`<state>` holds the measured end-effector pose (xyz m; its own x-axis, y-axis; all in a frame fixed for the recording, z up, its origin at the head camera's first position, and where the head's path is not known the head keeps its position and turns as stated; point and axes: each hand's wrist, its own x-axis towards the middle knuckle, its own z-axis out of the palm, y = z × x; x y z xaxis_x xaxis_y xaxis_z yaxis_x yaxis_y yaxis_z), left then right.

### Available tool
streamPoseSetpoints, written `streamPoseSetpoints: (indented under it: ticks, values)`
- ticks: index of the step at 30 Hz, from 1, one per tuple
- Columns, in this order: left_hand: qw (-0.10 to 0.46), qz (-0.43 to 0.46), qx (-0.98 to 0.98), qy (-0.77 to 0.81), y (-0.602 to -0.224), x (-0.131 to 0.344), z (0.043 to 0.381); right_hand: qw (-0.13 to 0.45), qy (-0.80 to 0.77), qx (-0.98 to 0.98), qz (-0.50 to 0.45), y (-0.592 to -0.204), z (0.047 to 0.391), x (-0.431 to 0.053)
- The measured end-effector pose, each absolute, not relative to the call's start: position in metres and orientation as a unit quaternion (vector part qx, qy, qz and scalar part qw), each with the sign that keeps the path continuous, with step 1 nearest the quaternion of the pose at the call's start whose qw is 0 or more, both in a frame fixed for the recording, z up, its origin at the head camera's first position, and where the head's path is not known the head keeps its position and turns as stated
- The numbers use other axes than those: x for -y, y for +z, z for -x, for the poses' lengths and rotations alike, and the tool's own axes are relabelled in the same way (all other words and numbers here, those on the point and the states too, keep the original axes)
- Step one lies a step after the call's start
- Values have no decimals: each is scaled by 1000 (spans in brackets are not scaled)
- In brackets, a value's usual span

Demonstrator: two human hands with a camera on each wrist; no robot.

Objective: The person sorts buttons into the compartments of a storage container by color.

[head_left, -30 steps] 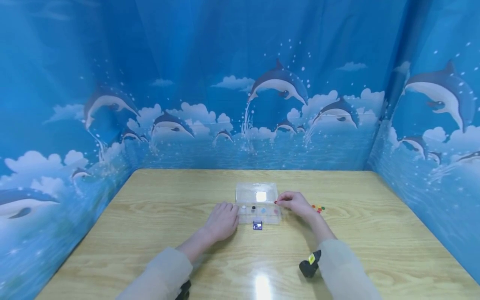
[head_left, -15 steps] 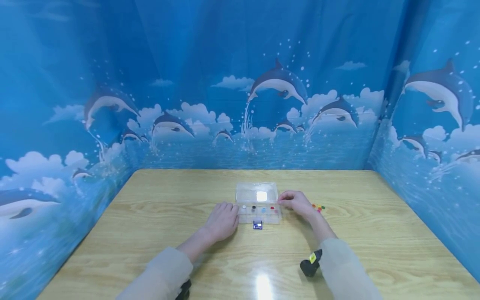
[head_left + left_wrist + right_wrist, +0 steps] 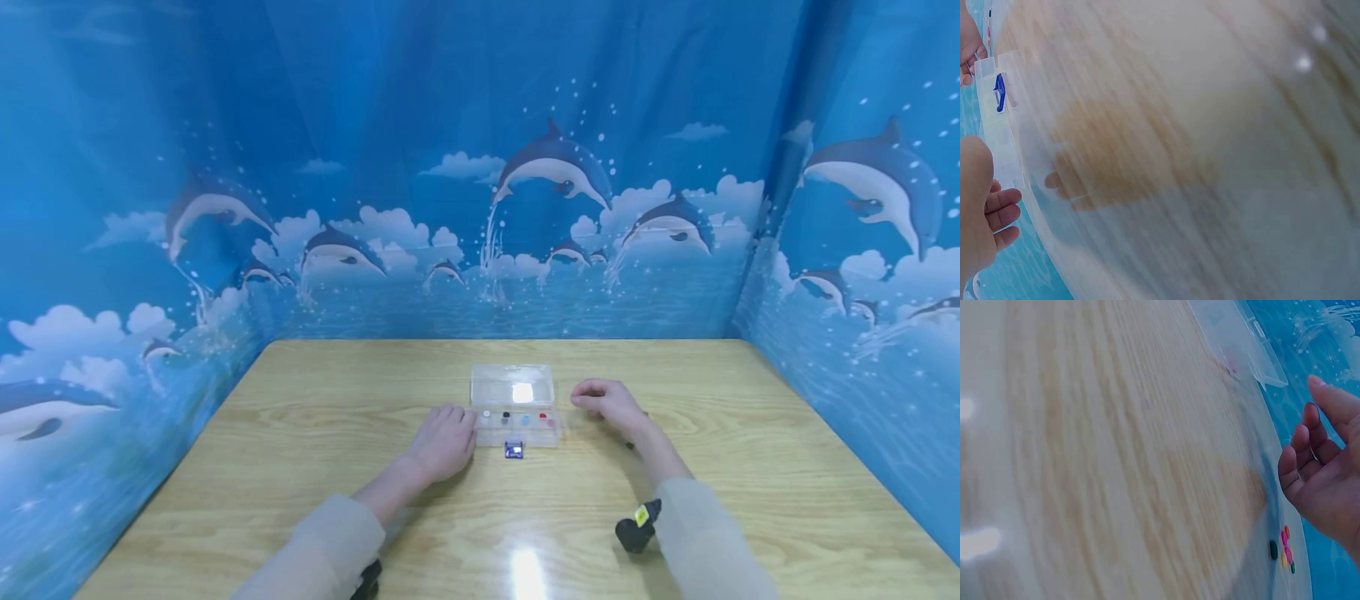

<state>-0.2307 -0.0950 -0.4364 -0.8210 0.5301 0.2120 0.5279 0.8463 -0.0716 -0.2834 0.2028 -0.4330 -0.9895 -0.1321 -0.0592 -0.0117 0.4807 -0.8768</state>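
Observation:
A clear plastic compartment box (image 3: pixel 495 436) lies with its lid (image 3: pixel 495 383) folded back and a blue latch (image 3: pixel 513 450) at the front. Small round pieces sit in its compartments, among them a white piece (image 3: pixel 487 413), a black piece (image 3: pixel 506 415), a light blue piece (image 3: pixel 526 420) and a red piece (image 3: pixel 543 416). The left hand (image 3: pixel 444 442) rests against the box's left end, fingers relaxed. To the right of the box, apart from it, the right hand (image 3: pixel 611 404) hovers with loosely bent fingers and nothing between them.
A small group of coloured pieces (image 3: pixel 1287 549) and a dark green piece (image 3: pixel 1274 550) lie on the wooden table (image 3: pixel 337 392) under the right hand, mostly hidden by the forearm in the head view. A blue dolphin curtain (image 3: pixel 405 167) surrounds the table's back and sides.
The right hand has let go of a red piece, which now sits in the box's right compartment, and has moved right, away from the box. The left hand stays in place.

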Motion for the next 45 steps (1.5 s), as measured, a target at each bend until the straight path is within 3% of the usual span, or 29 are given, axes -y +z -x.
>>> streamPoseSetpoints:
  ticks: [31,45]
  values:
    - [107,274,956,-6,-437,95,232,59,-520,-852,14,-428,272,-264]
    - [106,278,955,-9,-436,96,231,-24,-464,-885,7,-431,266,-280]
